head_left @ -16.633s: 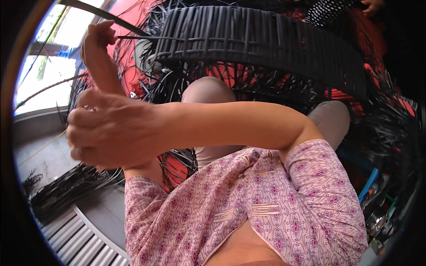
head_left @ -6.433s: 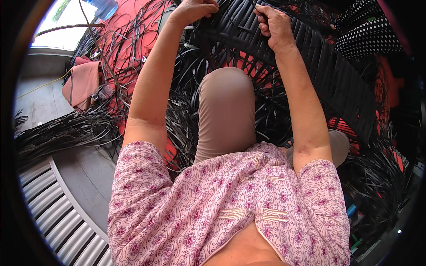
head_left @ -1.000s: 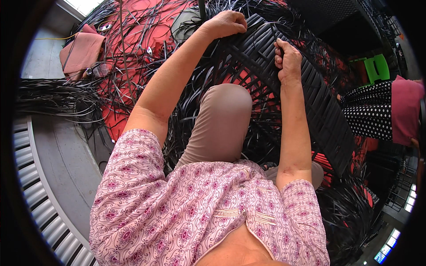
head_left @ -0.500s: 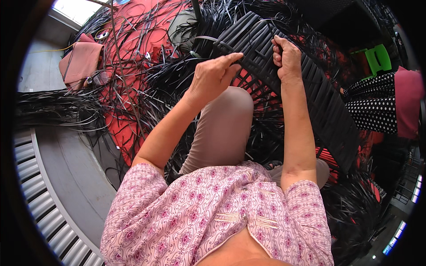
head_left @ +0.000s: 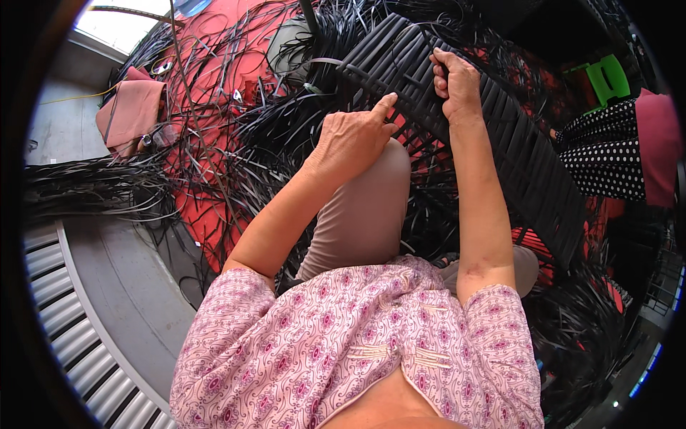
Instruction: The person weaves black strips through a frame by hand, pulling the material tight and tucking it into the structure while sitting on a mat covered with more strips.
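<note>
A long black slatted panel (head_left: 525,171), woven with flat plastic strips, slants from the upper middle toward the lower right in front of my knees. My left hand (head_left: 356,139) is at its near edge, index finger stretched out onto the weave and thumb apart. The other left fingers are mostly hidden. Over the panel's upper part, my right hand (head_left: 459,82) is closed, thumb against curled fingers, on a thin black strip (head_left: 423,36) that arcs up from the weave. Much of that strip is lost against the dark panel.
Loose black strips (head_left: 264,129) lie tangled over the red floor covering (head_left: 232,50). A thick bundle of strips (head_left: 93,189) is at the left, above a grey metal surface with rollers (head_left: 75,322). A green plastic stool (head_left: 607,79) and a person in polka-dot clothing (head_left: 600,154) are at the right.
My left hand has moved slightly down and right, its index finger now more separate along the panel's edge. My right hand, still closed, has shifted a little up and left.
</note>
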`<state>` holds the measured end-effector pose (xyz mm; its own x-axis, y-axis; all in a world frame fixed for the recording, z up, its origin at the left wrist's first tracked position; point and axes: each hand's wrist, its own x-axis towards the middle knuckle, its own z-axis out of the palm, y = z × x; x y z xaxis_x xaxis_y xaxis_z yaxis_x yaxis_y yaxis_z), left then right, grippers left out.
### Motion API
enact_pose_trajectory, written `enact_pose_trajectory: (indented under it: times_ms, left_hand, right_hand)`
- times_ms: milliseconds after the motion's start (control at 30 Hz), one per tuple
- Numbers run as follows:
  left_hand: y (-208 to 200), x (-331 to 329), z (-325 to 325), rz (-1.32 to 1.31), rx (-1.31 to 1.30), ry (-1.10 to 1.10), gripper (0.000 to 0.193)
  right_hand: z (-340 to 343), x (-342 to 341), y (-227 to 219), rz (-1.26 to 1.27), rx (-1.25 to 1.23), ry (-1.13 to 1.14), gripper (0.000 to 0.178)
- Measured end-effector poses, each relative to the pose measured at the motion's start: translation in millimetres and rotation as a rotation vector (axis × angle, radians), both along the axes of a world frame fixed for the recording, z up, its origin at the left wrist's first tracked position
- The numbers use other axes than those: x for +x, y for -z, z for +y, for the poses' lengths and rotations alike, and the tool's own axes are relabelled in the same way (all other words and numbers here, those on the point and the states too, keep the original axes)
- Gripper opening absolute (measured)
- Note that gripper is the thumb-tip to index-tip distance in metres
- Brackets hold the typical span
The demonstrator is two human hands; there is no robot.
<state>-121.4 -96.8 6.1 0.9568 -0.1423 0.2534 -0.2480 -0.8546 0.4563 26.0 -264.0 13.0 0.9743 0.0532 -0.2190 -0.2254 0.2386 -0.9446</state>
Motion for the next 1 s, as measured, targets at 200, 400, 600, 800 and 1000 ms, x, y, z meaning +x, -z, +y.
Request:
enact_pose_trajectory:
  times_ms: [200, 400, 600, 800, 1000]
  left_hand:
    - [-7, -1, -5, 0.071, 0.069, -0.020, 0.060]
    - [-6, -1, -7, 0.076, 0.056, -0.032, 0.064]
    - [-4, 2, -4, 0.022, 0.041, -0.043, 0.062]
    - [0, 4, 0, -0.024, 0.011, -0.033, 0.060]
    - [-1, 4, 3, 0.052, 0.006, -0.030, 0.061]
  right_hand:
    - [-2, 3, 4, -0.014, -0.009, -0.021, 0.017]
    - [-1, 2, 2, -0.009, -0.011, -0.014, 0.017]
    - [-1, 3, 3, -0.011, -0.001, -0.007, 0.016]
    - [2, -1, -5, -0.027, -0.072, 0.000, 0.017]
    - [-1, 0, -19, -0.492, -0.495, 0.092, 0.025]
